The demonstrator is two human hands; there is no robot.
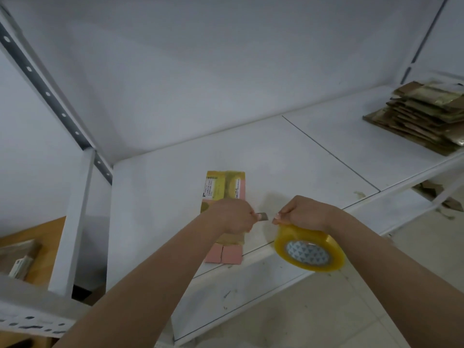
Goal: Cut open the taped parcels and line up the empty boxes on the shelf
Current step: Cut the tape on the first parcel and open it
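White shelf [288,151]; left hand [232,217] grips knife [263,216].

Small printed lines are carried by a white label [211,188] on the flattened yellow-and-pink box [224,189] — too small and blurred to be read. A second white strip [237,189] beside it bears marks, likewise illegible.

Storeroom: white metal shelving [251,156] (slotted uprights), flattened cardboard stack [424,116].
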